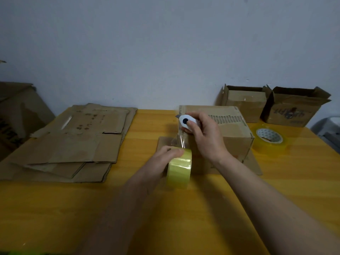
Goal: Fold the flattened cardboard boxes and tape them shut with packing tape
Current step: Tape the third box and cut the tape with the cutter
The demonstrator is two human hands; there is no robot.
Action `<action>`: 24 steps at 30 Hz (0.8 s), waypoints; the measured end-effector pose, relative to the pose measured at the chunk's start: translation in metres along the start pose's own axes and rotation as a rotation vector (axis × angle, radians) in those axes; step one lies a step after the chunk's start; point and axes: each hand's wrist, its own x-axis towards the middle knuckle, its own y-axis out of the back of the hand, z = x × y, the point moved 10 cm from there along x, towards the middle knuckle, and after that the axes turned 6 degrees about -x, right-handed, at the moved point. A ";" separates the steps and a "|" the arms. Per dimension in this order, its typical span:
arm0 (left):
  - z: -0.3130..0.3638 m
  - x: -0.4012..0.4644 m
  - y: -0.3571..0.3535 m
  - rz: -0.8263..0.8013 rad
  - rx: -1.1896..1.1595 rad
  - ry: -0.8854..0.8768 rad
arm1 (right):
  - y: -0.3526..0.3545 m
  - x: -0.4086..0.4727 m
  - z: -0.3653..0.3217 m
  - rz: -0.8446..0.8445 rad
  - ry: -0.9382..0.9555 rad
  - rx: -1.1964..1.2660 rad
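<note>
A folded cardboard box (pixel 231 133) stands on the yellow table (pixel 202 208), right of centre. My left hand (pixel 163 156) grips a roll of yellowish clear packing tape (pixel 179 167) in front of the box's left side. A clear strip of tape (pixel 181 141) runs up from the roll to the box's left edge. My right hand (pixel 204 134) holds a small white cutter (pixel 187 122) with a dark button, its blade at the box's top left corner, above the strip.
A pile of flattened cardboard boxes (pixel 73 142) lies on the left of the table. Two open-topped boxes (pixel 244 102) (pixel 292 109) stand at the back right against the wall. A second tape roll (pixel 269 138) lies flat right of the box. More cardboard (pixel 20 115) leans at far left.
</note>
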 end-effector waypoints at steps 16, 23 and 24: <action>0.001 0.010 0.010 -0.086 0.176 -0.069 | -0.001 -0.005 -0.011 0.015 0.112 -0.120; 0.010 0.015 0.010 0.182 0.052 -0.201 | 0.003 0.001 -0.015 -0.079 0.079 -0.145; 0.011 0.015 0.011 0.220 0.053 -0.207 | 0.005 -0.001 -0.017 -0.077 0.079 -0.133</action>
